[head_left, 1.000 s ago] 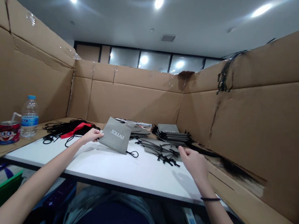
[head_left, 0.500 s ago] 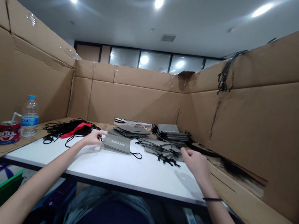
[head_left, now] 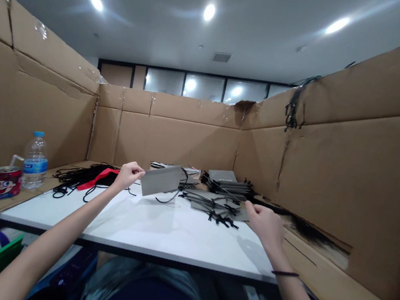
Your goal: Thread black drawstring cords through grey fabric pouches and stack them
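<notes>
Pinched at its left edge by my left hand (head_left: 130,175) is a flat grey card (head_left: 160,181), tilted up off the white table with a blank side facing me. A black cord (head_left: 170,200) hangs in a curve at the card's right end. My right hand (head_left: 264,221) is closed, thumb against fingers, at the right edge of a spread of grey cards (head_left: 211,201) with knotted black cords. A thin dark line runs towards its fingertips; whether they hold it I cannot tell. Behind stands a neat stack of grey cards (head_left: 223,176).
At the left lie a heap of black cords (head_left: 73,176) and a red strip (head_left: 97,179). A water bottle (head_left: 35,164) and a red can with a straw (head_left: 4,183) stand further left. Cardboard walls (head_left: 172,134) enclose the white table (head_left: 131,231). Black cords (head_left: 292,108) hang over the right wall.
The card in my left hand has been lifted off the table and turned, so the printed INTEX side no longer shows. My right hand stays closed in nearly the same place.
</notes>
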The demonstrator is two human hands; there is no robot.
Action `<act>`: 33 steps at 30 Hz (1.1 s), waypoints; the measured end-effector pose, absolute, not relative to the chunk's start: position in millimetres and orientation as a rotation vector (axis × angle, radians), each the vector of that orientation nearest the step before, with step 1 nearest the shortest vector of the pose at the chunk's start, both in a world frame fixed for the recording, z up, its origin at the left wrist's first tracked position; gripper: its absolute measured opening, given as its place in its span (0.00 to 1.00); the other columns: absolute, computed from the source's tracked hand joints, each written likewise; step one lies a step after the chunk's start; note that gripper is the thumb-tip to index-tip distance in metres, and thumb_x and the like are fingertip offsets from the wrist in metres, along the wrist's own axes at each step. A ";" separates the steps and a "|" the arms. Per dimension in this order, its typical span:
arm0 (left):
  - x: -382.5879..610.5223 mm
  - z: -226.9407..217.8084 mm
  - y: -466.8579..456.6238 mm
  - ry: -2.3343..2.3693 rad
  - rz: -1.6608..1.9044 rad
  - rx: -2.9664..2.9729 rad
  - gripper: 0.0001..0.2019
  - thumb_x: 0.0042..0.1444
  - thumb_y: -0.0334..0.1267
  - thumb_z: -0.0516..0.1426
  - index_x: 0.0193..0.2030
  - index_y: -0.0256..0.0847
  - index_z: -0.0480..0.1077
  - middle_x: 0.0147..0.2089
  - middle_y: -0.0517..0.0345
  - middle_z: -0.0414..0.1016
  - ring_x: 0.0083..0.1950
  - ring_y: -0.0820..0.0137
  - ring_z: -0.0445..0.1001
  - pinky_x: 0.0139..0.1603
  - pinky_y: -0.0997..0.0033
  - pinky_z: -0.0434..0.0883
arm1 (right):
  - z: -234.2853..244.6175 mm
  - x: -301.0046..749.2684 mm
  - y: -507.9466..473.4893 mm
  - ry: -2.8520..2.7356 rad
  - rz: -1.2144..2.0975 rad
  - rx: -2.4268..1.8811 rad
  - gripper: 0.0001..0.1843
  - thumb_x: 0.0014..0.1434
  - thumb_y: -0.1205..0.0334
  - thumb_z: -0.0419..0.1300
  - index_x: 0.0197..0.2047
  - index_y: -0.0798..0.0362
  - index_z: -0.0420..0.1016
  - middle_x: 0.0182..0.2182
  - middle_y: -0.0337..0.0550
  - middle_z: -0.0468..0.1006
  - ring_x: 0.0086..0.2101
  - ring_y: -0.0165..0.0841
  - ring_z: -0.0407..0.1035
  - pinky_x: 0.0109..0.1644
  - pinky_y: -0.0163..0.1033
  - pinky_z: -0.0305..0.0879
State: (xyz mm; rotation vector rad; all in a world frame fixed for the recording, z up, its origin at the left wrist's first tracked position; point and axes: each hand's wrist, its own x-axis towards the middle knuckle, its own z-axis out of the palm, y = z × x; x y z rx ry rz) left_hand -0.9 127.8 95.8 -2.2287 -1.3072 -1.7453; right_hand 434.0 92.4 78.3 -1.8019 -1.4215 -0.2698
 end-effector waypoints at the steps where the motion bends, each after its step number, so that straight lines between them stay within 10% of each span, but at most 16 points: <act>1: 0.7 107.4 124.1 -1.317 -1.765 -2.235 0.10 0.49 0.42 0.59 0.24 0.37 0.74 0.26 0.57 0.71 0.29 0.70 0.68 0.31 0.72 0.62 | 79.0 435.1 91.4 -1.395 -0.277 -1.806 0.25 0.58 0.46 0.45 0.17 0.52 0.64 0.20 0.47 0.70 0.23 0.34 0.58 0.27 0.37 0.44; 9: -7.5 167.1 113.2 -1.603 -2.259 -2.783 0.13 0.38 0.42 0.67 0.26 0.33 0.73 0.25 0.55 0.70 0.26 0.75 0.65 0.28 0.73 0.62 | 82.1 437.2 86.6 -1.328 -0.304 -1.792 0.24 0.57 0.48 0.46 0.17 0.53 0.66 0.19 0.47 0.69 0.22 0.33 0.54 0.27 0.38 0.43; 18: -25.7 114.2 154.4 -2.338 -1.455 -2.895 0.20 0.33 0.46 0.70 0.16 0.37 0.64 0.14 0.68 0.50 0.17 0.81 0.47 0.17 0.74 0.47 | 79.1 436.6 90.8 -1.332 -0.310 -1.789 0.24 0.57 0.49 0.48 0.17 0.53 0.68 0.17 0.48 0.69 0.21 0.32 0.57 0.27 0.38 0.43; 28: -57.8 90.5 154.1 -2.196 -0.874 -2.910 0.30 0.37 0.36 0.63 0.52 0.43 0.71 0.38 0.54 0.78 0.30 0.70 0.72 0.27 0.76 0.64 | 78.2 433.6 91.8 -1.367 -0.267 -1.804 0.24 0.57 0.48 0.47 0.17 0.53 0.66 0.17 0.47 0.68 0.22 0.33 0.56 0.27 0.37 0.42; 33: -70.1 96.1 162.5 -1.868 -0.810 -2.653 0.23 0.35 0.30 0.57 0.43 0.39 0.76 0.29 0.58 0.74 0.31 0.67 0.72 0.30 0.75 0.63 | 77.7 433.0 92.8 -1.372 -0.268 -1.791 0.24 0.57 0.48 0.48 0.17 0.53 0.67 0.19 0.48 0.70 0.22 0.32 0.57 0.27 0.37 0.42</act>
